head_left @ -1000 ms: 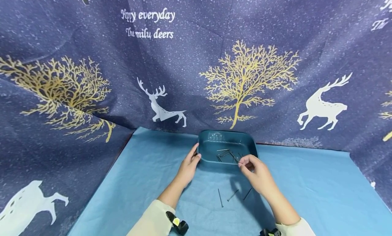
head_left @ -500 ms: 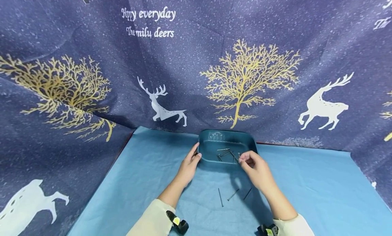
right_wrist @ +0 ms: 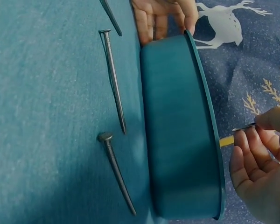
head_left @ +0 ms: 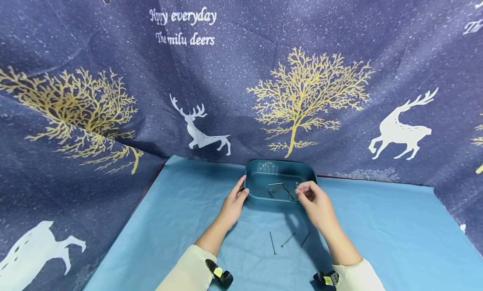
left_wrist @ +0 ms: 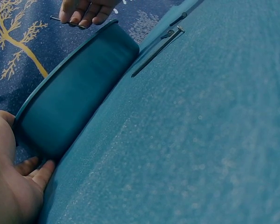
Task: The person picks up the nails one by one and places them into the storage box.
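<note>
A dark teal plastic box (head_left: 279, 205) stands at the back of the table with several nails (head_left: 277, 188) lying inside. My left hand (head_left: 232, 205) grips its left end, thumb up at the rim and fingers low against the wall, as the left wrist view (left_wrist: 11, 177) shows. Over the right front part of the box, my right hand (head_left: 316, 203) pinches a nail (right_wrist: 245, 127) between thumb and fingertips. In the left wrist view this nail (left_wrist: 60, 19) sticks out sideways above the rim.
Three loose nails lie on the blue tablecloth (head_left: 249, 257) in front of the box: a left nail (head_left: 273, 243), a middle nail (head_left: 288, 239) and a right nail (head_left: 306, 239). A dark blue printed curtain (head_left: 241, 94) hangs right behind the box.
My right hand has moved slightly up and back over the box's right front, keeping the nail pinched. The left hand stays on the box's left end. The loose nails lie as before.
</note>
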Available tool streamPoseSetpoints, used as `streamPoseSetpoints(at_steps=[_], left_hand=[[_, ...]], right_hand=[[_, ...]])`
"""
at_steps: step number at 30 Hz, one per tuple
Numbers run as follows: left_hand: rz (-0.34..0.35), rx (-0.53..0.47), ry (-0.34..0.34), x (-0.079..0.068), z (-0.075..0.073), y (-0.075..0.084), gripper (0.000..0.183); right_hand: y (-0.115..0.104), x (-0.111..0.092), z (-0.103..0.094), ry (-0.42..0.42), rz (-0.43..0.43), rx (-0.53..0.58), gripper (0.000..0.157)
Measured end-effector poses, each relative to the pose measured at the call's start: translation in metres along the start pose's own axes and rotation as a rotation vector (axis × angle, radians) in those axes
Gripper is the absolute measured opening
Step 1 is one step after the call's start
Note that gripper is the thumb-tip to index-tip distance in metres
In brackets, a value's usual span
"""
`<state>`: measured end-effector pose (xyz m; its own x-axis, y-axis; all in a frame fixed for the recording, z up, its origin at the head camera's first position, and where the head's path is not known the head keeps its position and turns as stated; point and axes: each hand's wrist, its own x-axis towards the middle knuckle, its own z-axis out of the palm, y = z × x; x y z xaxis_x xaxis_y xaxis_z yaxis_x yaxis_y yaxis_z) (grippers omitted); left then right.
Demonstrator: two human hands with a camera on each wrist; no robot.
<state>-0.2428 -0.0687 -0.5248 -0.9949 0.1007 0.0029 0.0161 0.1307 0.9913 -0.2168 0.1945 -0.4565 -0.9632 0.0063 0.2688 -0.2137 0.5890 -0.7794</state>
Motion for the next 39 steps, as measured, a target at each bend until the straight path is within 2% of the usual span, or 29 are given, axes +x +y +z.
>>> streamPoseSetpoints(at_steps=[8,27,29,34,36,39], left_hand=[[0.003,0.021,0.012,0.001,0.0,-0.002,0.061],[-0.002,0.002,0.003,0.001,0.0,-0.002,0.061],[-0.001,0.003,0.001,0.0,0.0,-0.001,0.062],[-0.003,-0.002,0.0,0.0,0.0,0.0,0.064],[-0.006,-0.008,0.002,0.001,0.0,-0.001,0.063],[-0.005,-0.011,0.002,0.002,0.001,-0.001,0.062]], right_hand=[[-0.002,0.004,0.005,0.026,0.0,0.029,0.011],[-0.001,0.012,0.014,0.053,0.039,0.045,0.013],[-0.001,0.013,0.015,0.032,0.044,0.066,0.022],[-0.001,0.014,0.014,-0.025,0.058,0.101,0.062],[0.0,0.014,0.014,-0.029,0.056,0.098,0.069],[0.002,0.013,0.012,-0.029,0.06,0.096,0.07]])
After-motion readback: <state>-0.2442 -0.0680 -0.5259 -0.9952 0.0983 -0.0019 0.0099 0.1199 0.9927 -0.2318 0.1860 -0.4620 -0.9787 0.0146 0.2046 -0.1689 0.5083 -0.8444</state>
